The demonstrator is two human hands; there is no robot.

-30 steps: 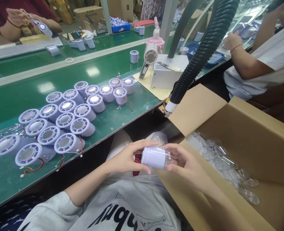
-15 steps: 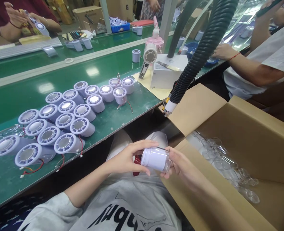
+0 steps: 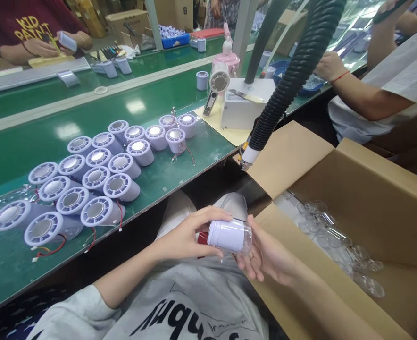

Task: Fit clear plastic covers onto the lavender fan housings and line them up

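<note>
My left hand (image 3: 190, 233) is closed around a lavender plastic cylinder (image 3: 226, 234), thumb below and fingers above. A clear plastic cup (image 3: 246, 237) covers its right end. My right hand (image 3: 265, 252) is at that clear end, palm side towards it, with the fingers loosened and stretched below. Whether the right palm presses on the cup cannot be made out. Left of my hands, several lavender cylinders (image 3: 121, 185) with round silver discs stand on the green bench (image 3: 166, 182), some trailing red wires (image 3: 62, 243).
To my right an open cardboard box (image 3: 371, 198) holds several clear cups (image 3: 330, 236). A black ribbed hose (image 3: 282, 94) hangs over the bench edge near a white box (image 3: 246, 111) and a small handheld fan (image 3: 218, 82). Co-workers' hands (image 3: 330, 66) are at the right and across the bench.
My right hand's fingers have loosened from the clear cup and stretched downward. The left hand keeps its hold. Across the bench, a co-worker's hands have come down.
</note>
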